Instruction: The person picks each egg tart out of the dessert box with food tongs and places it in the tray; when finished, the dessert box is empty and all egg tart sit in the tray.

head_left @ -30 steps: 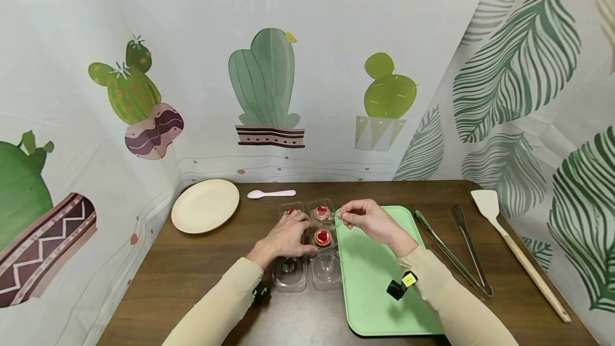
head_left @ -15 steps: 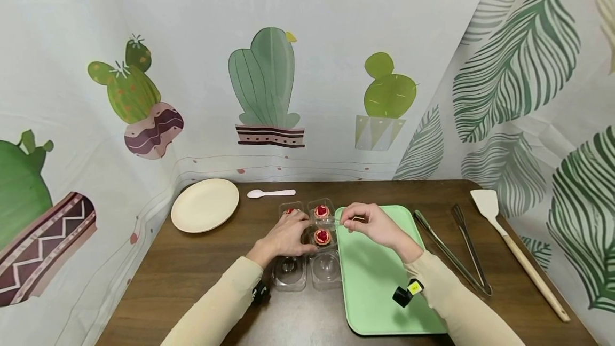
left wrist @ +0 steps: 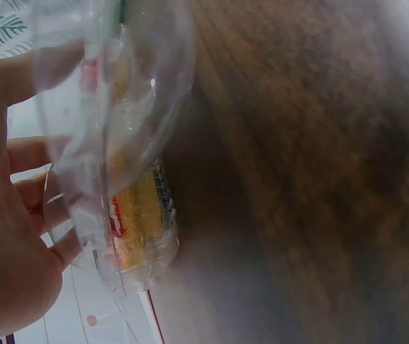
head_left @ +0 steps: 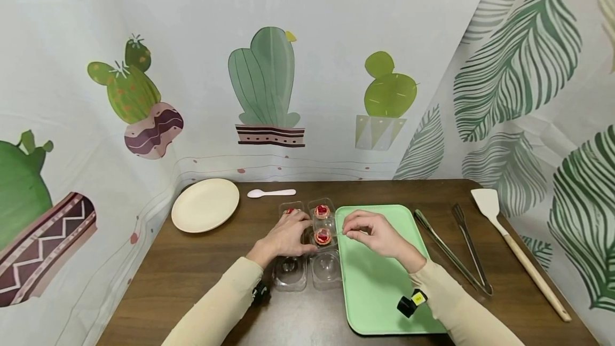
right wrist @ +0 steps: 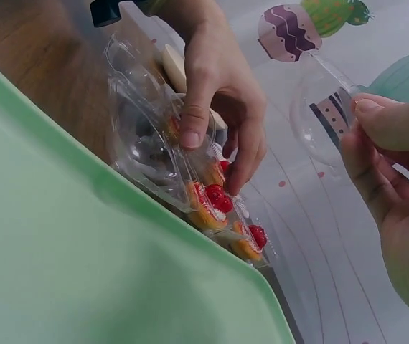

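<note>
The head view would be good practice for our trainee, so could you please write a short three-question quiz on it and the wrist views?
1. True or false: the white spoon lies on the table, off the green tray.
2. What does the right hand pinch?
A) the tongs
B) a clear plastic piece
C) a cactus pot
3. Which hand touches the clear packaging?

Key:
1. True.
2. B.
3. The left hand.
</note>
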Tool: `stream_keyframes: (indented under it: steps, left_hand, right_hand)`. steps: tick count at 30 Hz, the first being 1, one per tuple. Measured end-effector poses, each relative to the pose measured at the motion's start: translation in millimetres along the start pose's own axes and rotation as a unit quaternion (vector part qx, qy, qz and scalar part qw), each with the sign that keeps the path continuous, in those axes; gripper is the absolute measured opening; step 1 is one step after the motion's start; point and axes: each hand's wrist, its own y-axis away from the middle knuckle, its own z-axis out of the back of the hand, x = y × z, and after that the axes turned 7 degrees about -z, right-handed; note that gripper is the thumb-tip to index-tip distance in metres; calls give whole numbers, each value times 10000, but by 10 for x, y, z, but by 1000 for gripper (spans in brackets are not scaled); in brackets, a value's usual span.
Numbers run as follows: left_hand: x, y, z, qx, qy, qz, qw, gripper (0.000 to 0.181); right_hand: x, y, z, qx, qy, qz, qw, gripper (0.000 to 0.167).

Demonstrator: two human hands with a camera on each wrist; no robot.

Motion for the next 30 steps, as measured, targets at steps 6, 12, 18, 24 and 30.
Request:
stream_keyframes:
  steps: [6,12,18,24,30]
  left_hand:
    - [1,26,58,-177,316,21,9993,77]
    - [-26,62,163,-534,1188,-30,9915,93]
    - [-96,106,229,-676,2370,18,9691,105]
    - [-155,110,239,-836,3573,-328,9297,99]
    - [-189,94,240,-866,3708,-480,9234,85]
  right_hand:
    - [20,-4,-5,-103,206,134,9996,22]
    - [6,-5,-10,-190,335,57,9992,21]
    - [3,7,-16,-235,436,177,9986,22]
    - [44,11,-13,-205,530,299,9979,23]
    - [81,17,-11,-119,590,353,9976,23]
